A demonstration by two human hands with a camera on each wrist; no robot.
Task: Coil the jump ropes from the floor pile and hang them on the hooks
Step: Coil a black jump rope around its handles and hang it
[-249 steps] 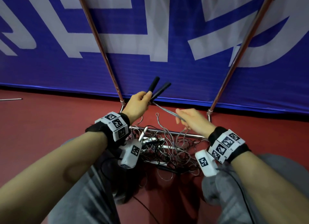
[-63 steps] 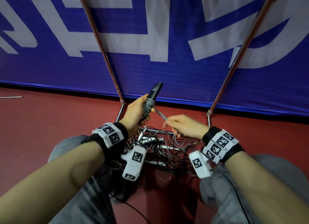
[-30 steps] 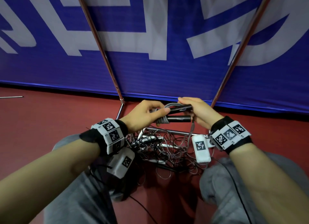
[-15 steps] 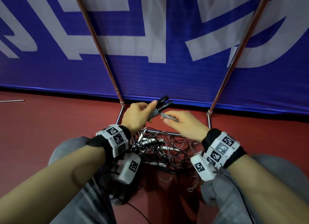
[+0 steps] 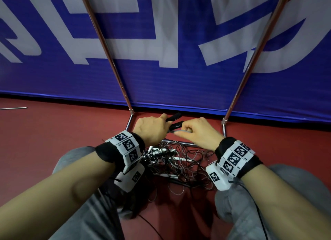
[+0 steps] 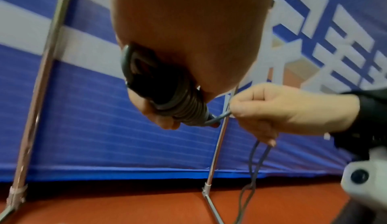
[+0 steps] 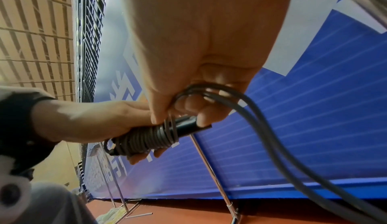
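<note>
My left hand grips two black jump-rope handles held together, with grey cord wound tightly round them in several turns. My right hand sits just to the right and pinches the free grey cord where it leaves the winding. In the right wrist view the doubled cord loops out of my right fingers and trails down. A tangled pile of ropes with black and white handles lies on the red floor under both wrists. No hooks are in view.
A metal rack frame stands over the pile: two slanted poles and a low crossbar. A blue and white banner covers the wall behind. My grey-trousered knees flank the pile.
Over the earlier frames the loose cord was wound round the paired handles. Since half a second ago both hands sit slightly lower and the right hand has pulled the cord taut beside the handles.
</note>
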